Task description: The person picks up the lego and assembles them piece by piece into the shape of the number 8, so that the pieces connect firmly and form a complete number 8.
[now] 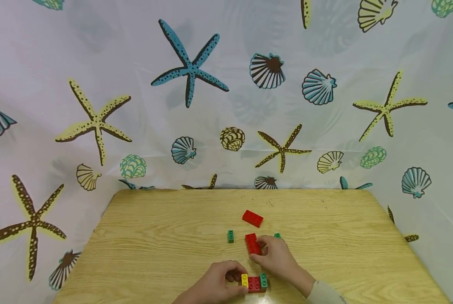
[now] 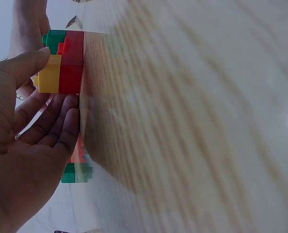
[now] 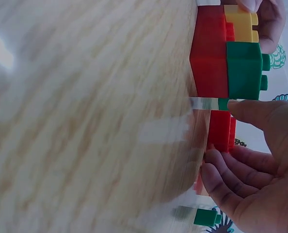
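Observation:
Near the table's front edge stands a red brick (image 1: 254, 284) with a yellow brick (image 1: 244, 280) on its left end and a green brick (image 1: 263, 280) on its right end. My left hand (image 1: 216, 282) holds this stack at the yellow end, its thumb on the yellow brick (image 2: 50, 75) in the left wrist view. Just behind the stack, my right hand (image 1: 277, 258) has thumb and fingers around a loose red brick (image 1: 252, 244). In the right wrist view that red brick (image 3: 219, 130) lies between the thumb and fingers of my right hand (image 3: 260, 160).
Another red brick (image 1: 252, 218) lies farther back on the wooden table (image 1: 154, 236). A small green brick (image 1: 230, 236) is left of the loose red one, and another green brick (image 1: 277, 235) shows partly behind my right hand. A patterned curtain (image 1: 219, 105) surrounds the table's back and sides.

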Demonstrator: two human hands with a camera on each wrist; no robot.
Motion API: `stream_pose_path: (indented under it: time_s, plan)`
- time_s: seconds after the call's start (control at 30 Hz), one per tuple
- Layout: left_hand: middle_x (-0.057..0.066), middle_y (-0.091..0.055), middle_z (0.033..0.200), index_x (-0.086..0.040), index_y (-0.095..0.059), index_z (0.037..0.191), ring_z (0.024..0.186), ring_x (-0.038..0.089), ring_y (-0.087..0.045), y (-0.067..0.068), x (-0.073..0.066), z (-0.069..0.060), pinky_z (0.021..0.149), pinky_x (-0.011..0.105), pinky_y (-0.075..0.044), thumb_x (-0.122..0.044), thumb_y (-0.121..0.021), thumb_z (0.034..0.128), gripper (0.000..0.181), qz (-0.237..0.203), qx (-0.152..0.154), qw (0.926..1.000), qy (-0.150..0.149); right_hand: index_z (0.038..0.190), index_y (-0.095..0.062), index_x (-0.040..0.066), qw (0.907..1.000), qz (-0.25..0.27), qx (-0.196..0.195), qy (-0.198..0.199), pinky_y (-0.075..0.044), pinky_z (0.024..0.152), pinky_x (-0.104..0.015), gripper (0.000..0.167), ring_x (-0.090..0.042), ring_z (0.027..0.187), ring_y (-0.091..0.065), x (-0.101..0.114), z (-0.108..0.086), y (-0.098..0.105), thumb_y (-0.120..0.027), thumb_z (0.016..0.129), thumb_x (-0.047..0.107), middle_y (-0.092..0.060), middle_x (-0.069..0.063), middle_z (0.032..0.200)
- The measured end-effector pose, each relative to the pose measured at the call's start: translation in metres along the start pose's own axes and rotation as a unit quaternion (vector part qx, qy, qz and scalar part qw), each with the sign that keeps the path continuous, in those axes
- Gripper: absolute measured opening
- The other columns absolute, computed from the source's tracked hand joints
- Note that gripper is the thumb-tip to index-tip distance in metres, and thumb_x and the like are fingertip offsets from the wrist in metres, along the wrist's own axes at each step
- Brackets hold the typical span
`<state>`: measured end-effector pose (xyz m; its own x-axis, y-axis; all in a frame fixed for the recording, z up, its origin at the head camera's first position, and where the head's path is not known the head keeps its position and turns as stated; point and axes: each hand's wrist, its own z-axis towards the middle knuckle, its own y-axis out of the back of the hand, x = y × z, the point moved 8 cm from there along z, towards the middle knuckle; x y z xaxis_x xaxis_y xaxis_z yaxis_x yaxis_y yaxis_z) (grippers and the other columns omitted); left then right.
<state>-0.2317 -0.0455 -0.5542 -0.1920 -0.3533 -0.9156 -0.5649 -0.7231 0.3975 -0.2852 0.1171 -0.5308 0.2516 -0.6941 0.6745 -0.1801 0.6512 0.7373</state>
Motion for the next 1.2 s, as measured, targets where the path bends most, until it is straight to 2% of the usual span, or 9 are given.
stream_pose_path:
  time_s: [0.23, 0.63, 0.83, 1.07, 1.2]
  plan:
    - [-0.005, -0.071, 0.105, -0.012, -0.074, 0.116, 0.093, 0.008, -0.065, -0.0002, -0.0011, -0.0005, 0.083, 0.022, -0.053, -0.025, -0.082, 0.0931, 0.027, -0.008, -0.001, 1.0000, -0.002, 0.116, -0.073, 0.001, 0.9999, -0.004, -0.007, 0.008, -0.049, 0.064, -0.022, 0.041, -0.006, 0.075, -0.057, 0.0031, 0.0000, 0.0008, -0.088, 0.088, 0.027, -0.075, -0.005, 0.099]
    - [-0.005, -0.072, 0.106, -0.011, -0.073, 0.116, 0.093, 0.007, -0.065, -0.0007, -0.0012, -0.0009, 0.083, 0.021, -0.053, -0.024, -0.082, 0.0929, 0.028, -0.011, -0.001, 0.9999, -0.005, 0.113, -0.072, 0.002, 0.9997, -0.019, -0.014, 0.007, -0.050, 0.066, -0.022, 0.038, -0.008, 0.077, -0.060, 0.0036, 0.0015, -0.0001, -0.087, 0.087, 0.025, -0.075, -0.005, 0.098]
    - [-0.005, -0.071, 0.106, -0.011, -0.073, 0.116, 0.093, 0.008, -0.065, -0.0007, -0.0009, -0.0008, 0.083, 0.021, -0.053, -0.024, -0.082, 0.0933, 0.028, -0.012, -0.001, 0.9999, -0.005, 0.118, -0.071, 0.000, 0.9995, -0.027, -0.011, 0.013, -0.051, 0.068, -0.022, 0.038, -0.008, 0.079, -0.060, 0.0035, 0.0010, -0.0022, -0.084, 0.087, 0.018, -0.075, -0.008, 0.105]
    - [-0.006, -0.071, 0.106, -0.011, -0.073, 0.116, 0.094, 0.008, -0.065, -0.0007, -0.0008, -0.0007, 0.084, 0.022, -0.053, -0.024, -0.082, 0.0930, 0.027, -0.009, -0.002, 1.0000, -0.003, 0.124, -0.067, -0.004, 0.9998, -0.011, 0.010, 0.011, -0.050, 0.059, -0.020, 0.041, -0.005, 0.067, -0.058, 0.0046, 0.0008, -0.0037, -0.076, 0.086, 0.009, -0.075, -0.015, 0.110]
    - [-0.006, -0.071, 0.105, -0.011, -0.073, 0.116, 0.094, 0.008, -0.065, -0.0006, -0.0011, -0.0007, 0.084, 0.021, -0.053, -0.025, -0.082, 0.0929, 0.028, -0.007, -0.002, 1.0000, -0.002, 0.125, -0.067, -0.005, 0.9997, -0.018, 0.006, 0.015, -0.049, 0.058, -0.020, 0.044, -0.004, 0.066, -0.057, 0.0056, 0.0008, -0.0041, -0.077, 0.085, 0.009, -0.075, -0.016, 0.112]
